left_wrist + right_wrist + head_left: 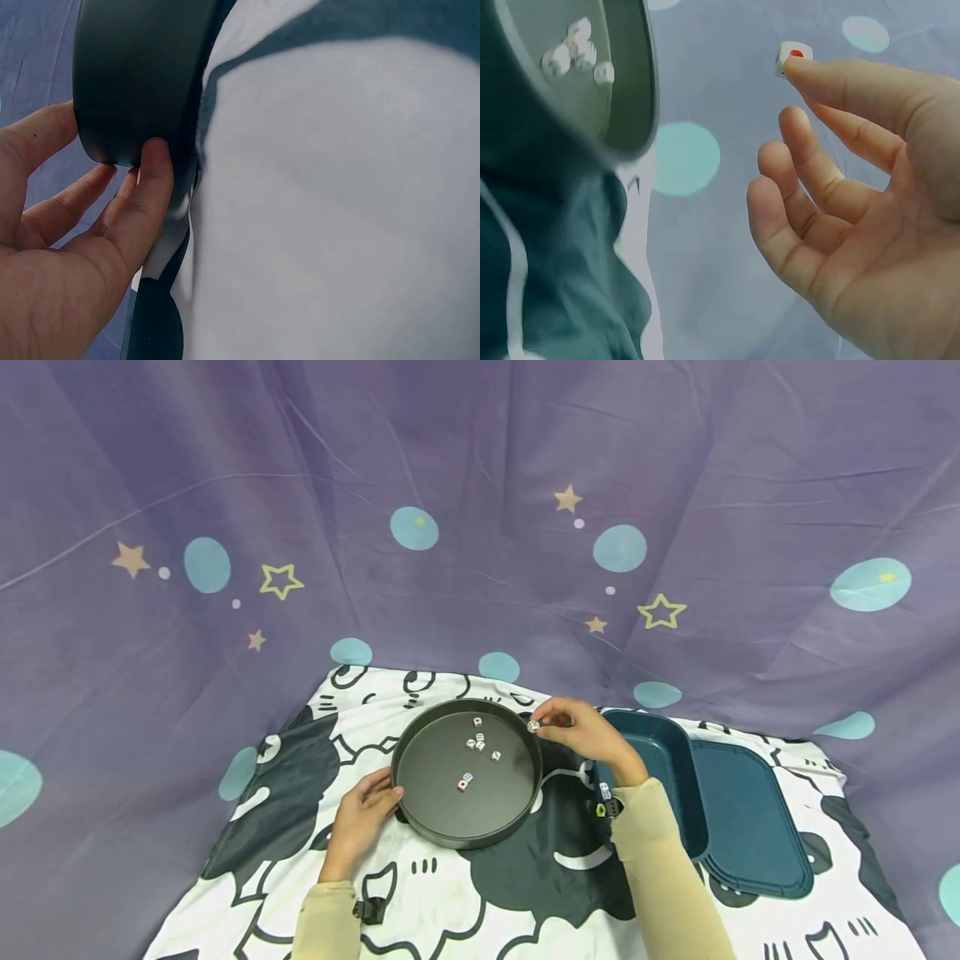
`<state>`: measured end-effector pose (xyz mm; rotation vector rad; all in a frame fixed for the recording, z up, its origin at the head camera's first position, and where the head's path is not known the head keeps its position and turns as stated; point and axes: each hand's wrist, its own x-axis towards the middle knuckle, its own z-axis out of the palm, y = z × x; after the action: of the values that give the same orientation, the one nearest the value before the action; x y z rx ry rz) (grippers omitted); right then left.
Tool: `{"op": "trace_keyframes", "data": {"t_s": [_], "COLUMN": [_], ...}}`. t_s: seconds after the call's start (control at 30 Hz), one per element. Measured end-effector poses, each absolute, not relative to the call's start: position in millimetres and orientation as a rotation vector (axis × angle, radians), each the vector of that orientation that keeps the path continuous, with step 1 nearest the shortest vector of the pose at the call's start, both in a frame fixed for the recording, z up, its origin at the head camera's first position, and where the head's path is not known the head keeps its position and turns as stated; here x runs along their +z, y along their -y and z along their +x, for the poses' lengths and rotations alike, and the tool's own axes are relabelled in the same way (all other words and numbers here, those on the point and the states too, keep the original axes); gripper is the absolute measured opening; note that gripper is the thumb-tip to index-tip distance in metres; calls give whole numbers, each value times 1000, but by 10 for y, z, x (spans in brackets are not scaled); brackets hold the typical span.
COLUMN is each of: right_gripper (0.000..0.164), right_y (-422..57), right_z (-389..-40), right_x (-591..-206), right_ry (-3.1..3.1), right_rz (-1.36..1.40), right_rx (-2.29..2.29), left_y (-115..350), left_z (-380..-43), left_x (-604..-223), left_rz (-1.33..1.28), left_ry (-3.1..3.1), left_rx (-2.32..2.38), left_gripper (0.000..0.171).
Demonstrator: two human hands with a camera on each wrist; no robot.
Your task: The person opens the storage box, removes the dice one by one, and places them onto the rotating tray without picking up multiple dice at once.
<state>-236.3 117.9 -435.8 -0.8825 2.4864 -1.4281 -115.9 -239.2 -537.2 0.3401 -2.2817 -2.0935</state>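
A round dark grey pan sits on the patterned cloth, with several white dice spread over its floor. My left hand grips the pan's left side; the left wrist view shows its fingertips against the outer wall. Between thumb and forefinger, my right hand pinches one white die with a red spot. That die is raised close by the pan's right rim. The other fingers of this hand are loosely bent.
To the right stands a deep teal box, partly covered by the right forearm, with white dice near its left wall. A flat teal lid lies beyond it. Behind hangs a purple curtain.
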Motion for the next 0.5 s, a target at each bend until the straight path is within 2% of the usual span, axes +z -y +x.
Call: {"op": "trace_keyframes", "data": {"t_s": [0.5], "right_gripper": [14], "right_y": [-649], "right_z": [-2524], "right_x": [-4407], "right_ry": [-2379], "right_rz": [-990], "right_rx": [-1434], "left_y": [2400], "left_z": [-1160], "left_x": [-5394], "left_rz": [334], "left_ry": [2273], "left_rx": [-2098], "left_gripper": [52]}}
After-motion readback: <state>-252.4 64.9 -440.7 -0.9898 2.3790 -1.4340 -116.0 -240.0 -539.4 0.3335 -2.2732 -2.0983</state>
